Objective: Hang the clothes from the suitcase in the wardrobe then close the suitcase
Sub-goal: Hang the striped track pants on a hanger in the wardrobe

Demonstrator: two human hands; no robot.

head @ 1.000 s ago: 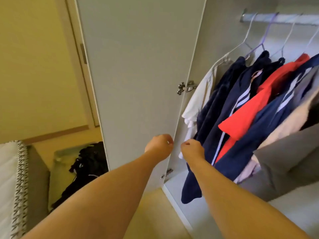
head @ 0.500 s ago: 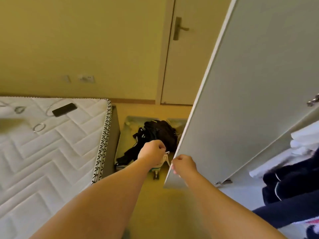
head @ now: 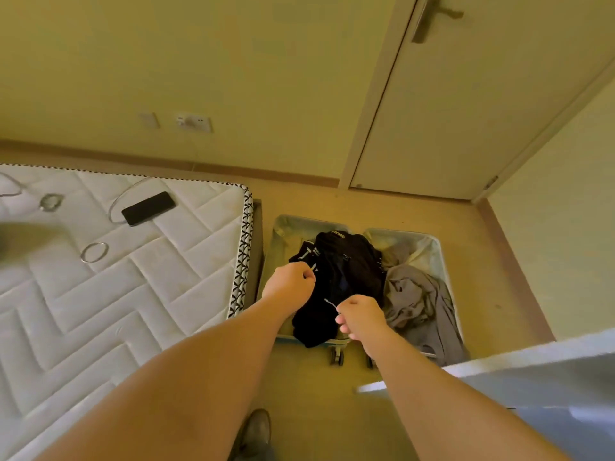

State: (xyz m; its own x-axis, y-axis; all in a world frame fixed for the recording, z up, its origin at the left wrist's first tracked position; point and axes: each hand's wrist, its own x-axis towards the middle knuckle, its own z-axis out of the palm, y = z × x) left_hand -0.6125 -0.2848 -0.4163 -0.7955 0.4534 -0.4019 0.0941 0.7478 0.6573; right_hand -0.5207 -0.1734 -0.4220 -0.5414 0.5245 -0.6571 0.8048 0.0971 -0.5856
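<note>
A pale green suitcase (head: 440, 261) lies open on the floor between the bed and the wall. A heap of black clothes (head: 349, 264) fills its middle, and a grey garment (head: 416, 294) lies crumpled in its right half. My left hand (head: 289, 281) is a closed fist in front of the left side of the black heap. My right hand (head: 361, 316) is also fisted, in front of the near edge of the heap. I see nothing held in either hand. The wardrobe's white door (head: 532, 377) cuts across the lower right; the hanging rail is out of view.
A white quilted mattress (head: 133, 294) on the left carries a black phone (head: 148, 207), a cable and two rings. A closed room door (head: 466, 111) stands behind the suitcase. My shoe (head: 256, 430) is on the bare floor in front of the suitcase wheels.
My view has swung left and down, from the hanging clothes in the wardrobe to the open suitcase. Both fists stay closed in front of me, now over the suitcase.
</note>
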